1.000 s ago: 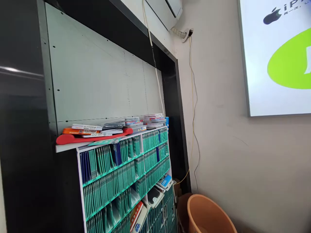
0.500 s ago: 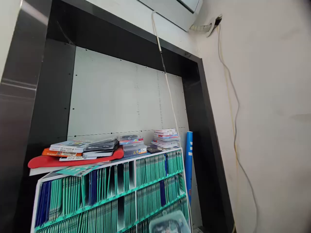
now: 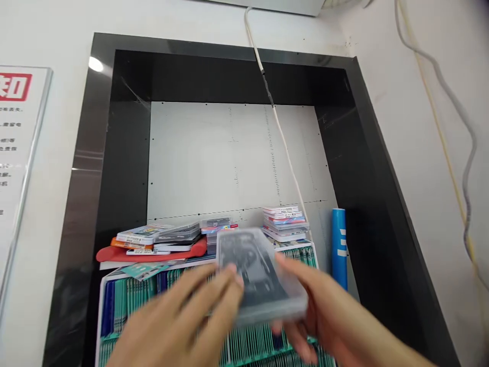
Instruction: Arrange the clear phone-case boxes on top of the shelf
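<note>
A translucent plastic case (image 3: 263,278) with dark contents is held up in front of the rack, blurred by motion. My right hand (image 3: 321,300) grips its right side, thumb on top and fingers beneath. From the left, my left hand (image 3: 187,311) has its fingertips on the case's left edge. Behind the case, a white rack (image 3: 100,311) holds rows of thin green and dark blue packets. Stacks of flat boxes (image 3: 284,224) lie on the rack's top at the right.
Further flat cases (image 3: 179,233) and a red item (image 3: 122,255) rest on the rack's left top. A blue tube (image 3: 338,250) stands at the right. The black frame (image 3: 87,127) surrounds the recess, and a white cable (image 3: 286,153) hangs down. A sign (image 3: 23,153) is on the left wall.
Both hands have come into view, and the translucent case has risen from the bottom edge to before the rack. The view has turned left and levelled, showing the wall sign.
</note>
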A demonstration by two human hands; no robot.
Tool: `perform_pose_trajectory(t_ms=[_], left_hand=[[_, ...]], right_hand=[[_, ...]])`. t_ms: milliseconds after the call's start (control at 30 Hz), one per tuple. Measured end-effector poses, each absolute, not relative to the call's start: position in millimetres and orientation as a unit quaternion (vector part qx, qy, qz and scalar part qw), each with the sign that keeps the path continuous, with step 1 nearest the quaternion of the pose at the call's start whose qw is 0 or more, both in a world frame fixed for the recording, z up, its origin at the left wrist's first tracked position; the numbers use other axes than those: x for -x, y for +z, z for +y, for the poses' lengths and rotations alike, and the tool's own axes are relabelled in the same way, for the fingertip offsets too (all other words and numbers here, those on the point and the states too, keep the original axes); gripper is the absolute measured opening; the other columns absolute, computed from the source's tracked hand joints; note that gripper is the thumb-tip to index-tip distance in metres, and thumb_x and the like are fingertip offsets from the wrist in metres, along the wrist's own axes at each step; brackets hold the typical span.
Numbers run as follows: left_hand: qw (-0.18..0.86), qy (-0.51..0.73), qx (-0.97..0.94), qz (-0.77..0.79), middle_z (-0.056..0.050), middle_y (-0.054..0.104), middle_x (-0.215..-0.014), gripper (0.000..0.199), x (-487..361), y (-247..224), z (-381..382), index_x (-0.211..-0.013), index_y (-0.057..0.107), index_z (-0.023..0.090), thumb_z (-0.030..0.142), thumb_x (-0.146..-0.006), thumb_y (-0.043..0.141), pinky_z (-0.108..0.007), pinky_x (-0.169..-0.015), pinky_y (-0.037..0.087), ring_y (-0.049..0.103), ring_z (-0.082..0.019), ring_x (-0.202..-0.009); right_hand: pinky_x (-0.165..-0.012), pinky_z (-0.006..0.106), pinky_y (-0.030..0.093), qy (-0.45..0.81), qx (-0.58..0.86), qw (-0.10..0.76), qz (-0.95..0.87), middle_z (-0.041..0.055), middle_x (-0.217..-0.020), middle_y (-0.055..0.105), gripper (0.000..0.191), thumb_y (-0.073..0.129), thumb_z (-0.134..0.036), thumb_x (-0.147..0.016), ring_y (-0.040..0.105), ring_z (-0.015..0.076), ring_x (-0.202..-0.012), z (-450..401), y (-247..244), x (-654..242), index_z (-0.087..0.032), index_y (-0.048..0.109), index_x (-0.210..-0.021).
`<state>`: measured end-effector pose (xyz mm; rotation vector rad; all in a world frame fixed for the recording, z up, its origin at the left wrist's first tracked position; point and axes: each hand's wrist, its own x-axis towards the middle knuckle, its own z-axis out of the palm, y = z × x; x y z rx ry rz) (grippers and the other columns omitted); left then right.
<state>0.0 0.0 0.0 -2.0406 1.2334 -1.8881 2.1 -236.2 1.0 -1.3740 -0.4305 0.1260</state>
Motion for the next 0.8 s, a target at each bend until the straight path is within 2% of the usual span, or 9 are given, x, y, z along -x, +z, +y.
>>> perform_pose_trajectory(t_ms=[67,100,133,167,233,367,500,633,800], left_hand=[[0.066,-0.651,0.671,0.349,-0.005,0.077,-0.113,0.033,-15.6,42.4,7.7,-0.122,0.066,0.019,0.015,-0.092,0.053,-0.035,-0.095,0.057,0.071,-0.021,-0.103],[0.042,-0.649,0.683,0.331,-0.006,0.077,-0.112,0.029,-24.3,63.2,11.5,-0.12,0.066,0.017,0.021,-0.094,0.052,-0.036,-0.094,0.056,0.071,-0.021,-0.1],[0.025,-0.622,0.713,0.323,-0.006,0.076,-0.113,0.031,-33.9,82.4,15.1,-0.121,0.066,0.018,0.029,-0.096,0.052,-0.036,-0.092,0.056,0.07,-0.022,-0.099],[-0.008,-0.598,0.743,0.299,-0.005,0.075,-0.115,0.033,-44.7,99.3,18.3,-0.122,0.066,0.019,0.034,-0.097,0.051,-0.036,-0.091,0.055,0.07,-0.022,-0.099],[-0.047,-0.552,0.786,0.273,-0.005,0.074,-0.12,0.038,-68.6,123.1,22.8,-0.126,0.064,0.02,0.039,-0.098,0.047,-0.034,-0.09,0.054,0.069,-0.021,-0.097],[-0.041,-0.495,0.825,0.271,-0.008,0.075,-0.117,0.04,-113.7,132.1,26.9,-0.124,0.065,0.017,0.039,-0.096,0.046,-0.036,-0.092,0.051,0.069,-0.024,-0.098],[-0.039,-0.449,0.85,0.272,-0.013,0.074,-0.118,0.041,-138.8,122.8,31.6,-0.125,0.064,0.014,0.039,-0.097,0.046,-0.039,-0.093,0.051,0.069,-0.024,-0.102],[-0.034,-0.408,0.869,0.278,-0.013,0.072,-0.117,0.041,-145.9,123.2,37.6,-0.127,0.061,0.014,0.041,-0.099,0.051,-0.045,-0.094,0.053,0.069,-0.023,-0.102],[-0.02,-0.363,0.889,0.279,-0.012,0.071,-0.117,0.04,-147.3,123.9,37.8,-0.12,0.064,0.014,0.046,-0.095,0.058,-0.048,-0.096,0.052,0.068,-0.024,-0.106]], right_hand=[[-0.039,0.023,0.043,-0.046,0.693,0.674,-0.252,0.0091,-0.074,0.075,0.064,0.03,-0.066,-0.098,0.059,0.0132,-0.043,-245.9,35.9,-12.3,-0.015,0.069,-0.106],[-0.043,0.026,0.048,-0.154,0.742,0.603,-0.249,0.0107,-0.079,0.076,0.063,0.025,-0.06,-0.101,0.064,0.0158,-0.049,-253.2,52.4,-19.6,-0.014,0.067,-0.111],[-0.049,0.027,0.053,-0.266,0.796,0.494,-0.226,0.0109,-0.086,0.076,0.059,0.022,-0.052,-0.104,0.069,0.0173,-0.06,-261.0,67.7,-28.1,-0.014,0.067,-0.112],[-0.059,0.028,0.056,-0.312,0.811,0.451,-0.205,0.0119,-0.094,0.076,0.05,0.03,-0.047,-0.104,0.071,0.0195,-0.074,-268.8,81.7,-37.4,-0.013,0.067,-0.111],[-0.074,0.033,0.057,-0.36,0.835,0.38,-0.169,0.0114,-0.1,0.074,0.036,0.042,-0.039,-0.103,0.07,0.0216,-0.087,-281.2,105.1,-57.1,-0.013,0.068,-0.106],[-0.09,0.045,0.055,-0.36,0.894,0.235,-0.124,0.0083,-0.113,0.07,0.027,0.061,-0.038,-0.098,0.067,0.024,-0.101,-288.0,133.5,-91.8,-0.015,0.067,-0.109],[-0.091,0.046,0.055,-0.313,0.938,0.133,-0.073,0.0105,-0.124,0.065,0.031,0.063,-0.036,-0.097,0.066,0.0249,-0.106,-283.5,145.1,-115.3,-0.016,0.064,-0.12],[-0.091,0.048,0.056,-0.259,0.962,0.078,-0.02,0.0102,-0.126,0.064,0.034,0.063,-0.037,-0.097,0.066,0.0257,-0.108,-277.6,150.3,-126.3,-0.016,0.062,-0.125],[-0.09,0.047,0.056,-0.176,0.982,0.053,0.037,0.01,-0.127,0.064,0.035,0.063,-0.037,-0.097,0.066,0.0257,-0.107,-266.8,155.2,-131.6,-0.017,0.061,-0.125]])
